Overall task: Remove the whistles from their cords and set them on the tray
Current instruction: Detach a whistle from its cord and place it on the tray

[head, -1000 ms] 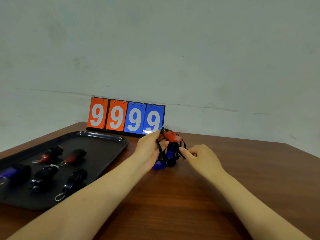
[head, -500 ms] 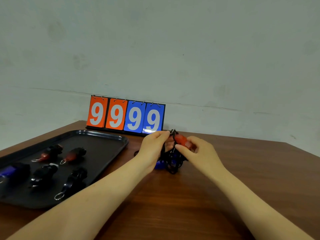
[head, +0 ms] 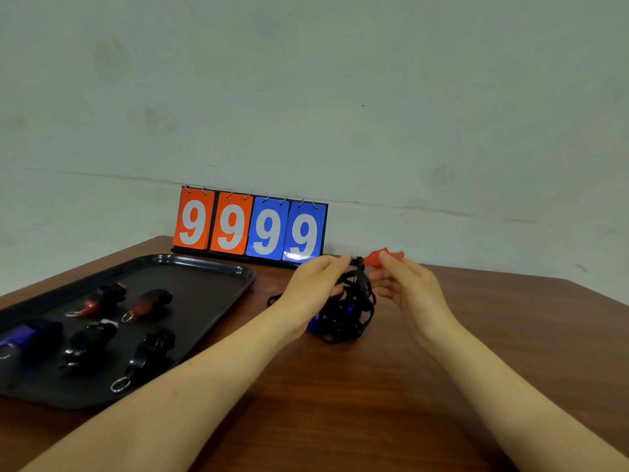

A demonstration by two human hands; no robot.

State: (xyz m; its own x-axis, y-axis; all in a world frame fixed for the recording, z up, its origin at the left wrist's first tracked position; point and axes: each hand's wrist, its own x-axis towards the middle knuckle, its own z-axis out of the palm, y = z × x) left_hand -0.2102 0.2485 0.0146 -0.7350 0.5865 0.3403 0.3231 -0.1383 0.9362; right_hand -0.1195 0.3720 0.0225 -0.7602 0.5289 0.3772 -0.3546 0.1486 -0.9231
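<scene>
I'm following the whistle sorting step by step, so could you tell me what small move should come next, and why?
Probably pull the red whistle free of the clip, to the right. The right hand pinches it above the table, while the left hand pinches the cord right beside it. The two seem joined there, and the tray holds five whistles.

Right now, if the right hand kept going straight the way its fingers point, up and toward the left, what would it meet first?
Likely the left hand, whose fingertips hold the black cords at the clip beside the red whistle that the right hand pinches. Depth is unclear.
</scene>
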